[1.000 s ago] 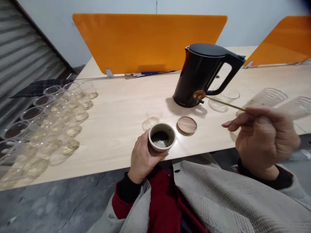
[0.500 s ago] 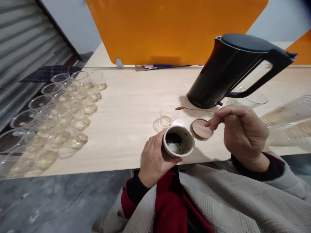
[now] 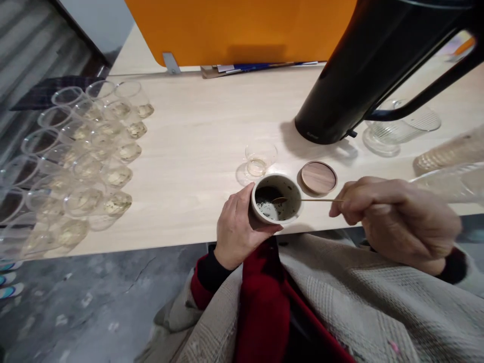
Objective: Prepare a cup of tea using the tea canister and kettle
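My left hand (image 3: 238, 229) is wrapped round a pale canister (image 3: 295, 206), tilted so its mouth faces me. Dark loose leaves, like tea, lie inside against one wall. Between the fingertips of my right hand (image 3: 397, 217) is the thin handle of a long spoon (image 3: 317, 200), whose small bowl is inside the canister near the leaves. A round wooden lid (image 3: 319, 177) lies on the table just beyond the canister. Close behind the canister stands a small clear plastic cup (image 3: 260, 157).
Several rows of clear cups (image 3: 86, 166) with a little pale contents stand at the left. A black kettle (image 3: 340, 75) rises at the back right, beside a ribbed glass (image 3: 408, 123). Stacked plastic cups (image 3: 454, 151) lie at the right. An orange divider (image 3: 242, 30) borders the table (image 3: 196, 151).
My right hand has lowered and brought the spoon's bowl from above the small cup into the canister. My left hand keeps its hold. The view has shifted, and the kettle appears larger.
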{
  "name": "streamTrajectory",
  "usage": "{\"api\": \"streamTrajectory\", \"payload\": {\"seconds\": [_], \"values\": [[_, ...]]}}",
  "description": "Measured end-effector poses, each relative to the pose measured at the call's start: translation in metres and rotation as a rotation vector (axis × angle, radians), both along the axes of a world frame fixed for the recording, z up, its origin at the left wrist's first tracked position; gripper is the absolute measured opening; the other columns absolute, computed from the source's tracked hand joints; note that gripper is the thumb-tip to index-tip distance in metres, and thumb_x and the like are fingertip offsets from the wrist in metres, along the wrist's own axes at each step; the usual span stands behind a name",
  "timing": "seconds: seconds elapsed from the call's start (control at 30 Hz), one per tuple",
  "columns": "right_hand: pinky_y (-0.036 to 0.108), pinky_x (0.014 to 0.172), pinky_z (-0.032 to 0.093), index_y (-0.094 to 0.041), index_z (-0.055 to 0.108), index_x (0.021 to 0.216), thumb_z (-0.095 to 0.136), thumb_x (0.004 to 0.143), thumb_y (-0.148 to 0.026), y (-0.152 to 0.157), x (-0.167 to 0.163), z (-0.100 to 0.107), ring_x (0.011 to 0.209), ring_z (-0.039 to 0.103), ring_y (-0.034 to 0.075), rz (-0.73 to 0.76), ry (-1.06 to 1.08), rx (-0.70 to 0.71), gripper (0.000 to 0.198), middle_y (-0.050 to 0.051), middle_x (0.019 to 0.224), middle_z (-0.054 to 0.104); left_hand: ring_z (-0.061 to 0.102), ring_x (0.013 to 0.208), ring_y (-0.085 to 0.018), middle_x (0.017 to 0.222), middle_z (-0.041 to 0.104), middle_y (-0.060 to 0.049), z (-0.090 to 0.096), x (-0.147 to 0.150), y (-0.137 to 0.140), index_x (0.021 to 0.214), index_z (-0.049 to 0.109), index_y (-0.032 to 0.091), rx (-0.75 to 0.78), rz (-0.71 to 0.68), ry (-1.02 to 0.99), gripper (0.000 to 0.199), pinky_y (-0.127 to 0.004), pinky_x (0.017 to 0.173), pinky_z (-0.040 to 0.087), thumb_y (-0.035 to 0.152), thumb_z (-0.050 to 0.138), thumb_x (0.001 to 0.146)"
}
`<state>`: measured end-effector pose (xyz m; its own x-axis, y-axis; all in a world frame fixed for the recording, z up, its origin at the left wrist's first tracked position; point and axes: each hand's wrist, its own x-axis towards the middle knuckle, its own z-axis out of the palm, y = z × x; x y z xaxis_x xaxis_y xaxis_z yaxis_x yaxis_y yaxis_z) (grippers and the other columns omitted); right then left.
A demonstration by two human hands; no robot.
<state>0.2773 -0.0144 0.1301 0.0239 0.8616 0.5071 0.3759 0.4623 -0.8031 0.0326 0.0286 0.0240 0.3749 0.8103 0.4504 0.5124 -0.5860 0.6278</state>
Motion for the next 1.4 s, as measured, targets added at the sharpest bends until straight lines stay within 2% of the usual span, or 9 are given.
{"api": "streamTrajectory", "payload": {"seconds": [0.07,0.13,0.37,0.57,0.87,1.0,1.13,1.27,1.4], "values": [[0.028,0.057,0.051,-0.021,0.072,0.099,0.060,0.103,-0.021,0.004,-0.002,0.000,0.064,0.064,0.014,0.162,-0.194,0.059,0.013,0.002,0.076,0.068,0.068,0.122,-0.033,0.142,0.067,-0.016,0.000,0.000,-0.001,0.155,0.040,0.022,0.001,0.006,0.009,0.099,-0.049,0.104,0.058,0.071,0.082,0.081],[0.025,0.057,0.050,-0.021,0.068,0.103,0.054,0.106,-0.019,0.008,-0.007,0.001,0.064,0.062,0.011,0.215,-0.300,0.114,0.015,0.001,0.079,0.068,0.069,0.122,-0.032,0.141,0.067,-0.016,0.001,0.000,-0.001,0.156,0.040,0.022,-0.002,0.016,0.017,0.098,-0.048,0.105,0.058,0.069,0.082,0.081],[0.023,0.056,0.048,-0.020,0.063,0.105,0.053,0.103,-0.012,0.022,-0.021,-0.014,0.066,0.062,0.011,0.330,-0.334,0.215,0.013,0.001,0.079,0.066,0.069,0.123,-0.033,0.142,0.067,-0.015,0.004,0.000,-0.002,0.158,0.037,0.026,-0.016,0.018,0.015,0.101,-0.050,0.105,0.058,0.070,0.083,0.079],[0.026,0.055,0.047,-0.025,0.065,0.107,0.051,0.100,-0.008,0.027,-0.021,-0.022,0.063,0.058,0.014,0.368,-0.362,0.188,0.023,0.001,0.076,0.062,0.070,0.122,-0.032,0.140,0.067,-0.014,0.006,0.000,-0.002,0.157,0.037,0.027,-0.040,0.018,0.024,0.097,-0.050,0.103,0.059,0.070,0.082,0.081],[0.027,0.060,0.055,-0.026,0.068,0.102,0.054,0.101,-0.012,0.022,-0.017,-0.013,0.069,0.067,0.015,0.402,-0.286,0.066,0.020,0.002,0.082,0.071,0.070,0.122,-0.032,0.141,0.067,-0.014,0.004,-0.001,-0.001,0.157,0.036,0.026,-0.014,0.012,0.026,0.099,-0.050,0.104,0.058,0.070,0.082,0.081],[0.022,0.047,0.044,-0.023,0.070,0.098,0.057,0.103,-0.017,0.016,-0.016,-0.010,0.051,0.055,0.009,0.362,-0.135,-0.119,0.015,-0.004,0.064,0.060,0.069,0.125,-0.033,0.142,0.066,-0.014,0.005,-0.001,-0.002,0.158,0.036,0.026,-0.037,0.017,0.039,0.100,-0.050,0.105,0.058,0.072,0.081,0.081],[0.019,0.037,0.033,-0.021,0.069,0.092,0.061,0.106,-0.032,0.017,-0.015,-0.016,0.043,0.045,0.008,0.162,0.323,-0.318,0.018,-0.006,0.059,0.053,0.069,0.124,-0.032,0.141,0.067,-0.014,0.004,0.000,-0.002,0.157,0.038,0.026,-0.025,0.022,0.024,0.099,-0.049,0.105,0.058,0.074,0.078,0.081],[0.019,0.031,0.028,-0.022,0.065,0.087,0.066,0.101,-0.034,0.028,-0.010,-0.020,0.037,0.041,0.007,0.075,0.661,-0.373,0.019,-0.008,0.056,0.048,0.069,0.122,-0.032,0.140,0.067,-0.015,0.001,0.000,-0.001,0.157,0.038,0.024,0.012,0.019,0.001,0.099,-0.050,0.105,0.058,0.074,0.079,0.081],[0.020,0.029,0.026,-0.023,0.063,0.086,0.066,0.099,-0.035,0.039,-0.002,-0.024,0.035,0.037,0.007,0.014,0.731,-0.357,0.019,-0.008,0.055,0.046,0.070,0.121,-0.032,0.139,0.068,-0.015,0.000,0.000,-0.001,0.156,0.040,0.024,0.005,0.024,-0.016,0.099,-0.050,0.104,0.059,0.071,0.082,0.080]]}}
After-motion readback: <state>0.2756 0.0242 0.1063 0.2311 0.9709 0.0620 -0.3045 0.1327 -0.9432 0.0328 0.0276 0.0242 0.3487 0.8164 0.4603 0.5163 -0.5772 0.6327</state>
